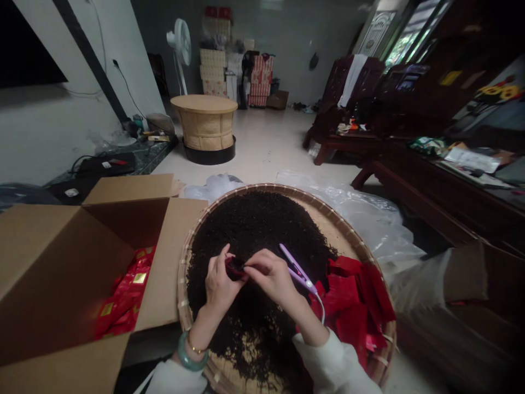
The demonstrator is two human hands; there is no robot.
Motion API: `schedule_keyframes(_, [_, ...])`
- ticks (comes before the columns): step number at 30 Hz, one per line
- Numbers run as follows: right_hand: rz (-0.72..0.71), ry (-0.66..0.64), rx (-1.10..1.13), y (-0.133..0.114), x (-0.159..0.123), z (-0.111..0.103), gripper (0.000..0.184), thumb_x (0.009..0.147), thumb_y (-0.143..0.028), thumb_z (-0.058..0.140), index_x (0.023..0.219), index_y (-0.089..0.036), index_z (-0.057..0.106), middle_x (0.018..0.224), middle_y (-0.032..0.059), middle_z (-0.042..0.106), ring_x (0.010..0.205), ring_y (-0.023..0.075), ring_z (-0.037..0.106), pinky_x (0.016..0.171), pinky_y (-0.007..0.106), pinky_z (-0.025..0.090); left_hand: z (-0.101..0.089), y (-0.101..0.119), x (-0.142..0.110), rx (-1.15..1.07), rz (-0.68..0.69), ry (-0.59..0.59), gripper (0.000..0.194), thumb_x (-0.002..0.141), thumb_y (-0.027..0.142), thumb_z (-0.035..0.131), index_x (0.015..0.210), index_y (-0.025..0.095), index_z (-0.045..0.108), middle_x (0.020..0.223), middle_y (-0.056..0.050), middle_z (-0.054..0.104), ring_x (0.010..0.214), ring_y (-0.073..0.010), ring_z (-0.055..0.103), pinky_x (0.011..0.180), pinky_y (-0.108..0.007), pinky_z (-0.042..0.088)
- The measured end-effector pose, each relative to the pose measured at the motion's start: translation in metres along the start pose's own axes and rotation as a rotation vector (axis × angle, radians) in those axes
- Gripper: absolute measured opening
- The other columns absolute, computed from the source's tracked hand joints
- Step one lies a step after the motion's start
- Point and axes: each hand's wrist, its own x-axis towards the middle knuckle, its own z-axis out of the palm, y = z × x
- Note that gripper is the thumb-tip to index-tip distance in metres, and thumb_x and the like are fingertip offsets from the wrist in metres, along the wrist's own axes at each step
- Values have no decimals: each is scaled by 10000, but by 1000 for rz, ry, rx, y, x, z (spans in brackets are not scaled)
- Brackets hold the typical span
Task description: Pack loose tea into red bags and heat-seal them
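Observation:
My left hand (223, 282) is curled around a small red packet (234, 265), its mouth open and dark inside. At that mouth my right hand (268, 271) has its thumb and fingers pinched together; what is between them is too small to make out. Both hands are above a heap of dark, dry tea leaves (262, 219) in a round woven bamboo tray (336, 219). Just right of my right hand, a lilac hair straightener (301, 276) with a white cord lies on the leaves. Flat red packets (348, 306) are piled on the tray's right side.
An open cardboard box (158, 262) with red packets (127, 290) inside stands left of the tray. Clear plastic sheeting (361, 219) lies beyond. Farther off are a round woven table (205, 123), a white fan (180, 44), stacked boxes (213, 71) and dark wooden furniture (348, 139).

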Motion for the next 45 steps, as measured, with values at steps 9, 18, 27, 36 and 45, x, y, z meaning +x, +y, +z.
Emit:
schedule_keyframes(9, [-208,-42,-411,-11,-6,2,227,781,-263,679,1003,-218,672,968,88,612,920,244,529,782,401,491,4,-5,-4,-10,-4,-38,715,717,282,653,1355,166,353,970,-77,650,870,-233,649,779,-347,532])
schedule_keyframes(18, [-211,55,-799,7,-12,17,185,842,-140,565,746,-199,711,882,110,563,838,247,461,670,370,441,-8,-6,4,-75,70,-278,500,701,167,642,1191,218,555,1044,-73,663,950,-233,613,845,-371,511])
schedule_keyframes(27, [-273,95,-674,3,-17,-7,163,867,-218,564,893,-239,724,915,91,585,895,243,447,779,394,413,-23,-3,12,-496,-249,-626,224,782,309,610,971,188,609,872,-12,686,784,-172,635,730,-277,514])
schedule_keyframes(36, [74,-116,-406,6,-3,-17,111,833,-302,633,787,-234,708,839,54,692,1009,263,558,933,492,330,-22,6,11,-634,-356,-568,286,712,293,671,961,179,590,834,-27,718,758,-194,669,691,-286,521])
schedule_keyframes(45, [28,-166,-349,3,-1,-24,168,896,-285,542,897,-283,710,958,34,725,1121,258,544,1044,578,172,-17,4,11,-534,-356,-743,412,557,200,775,948,121,671,812,-16,706,717,-185,618,677,-274,486])
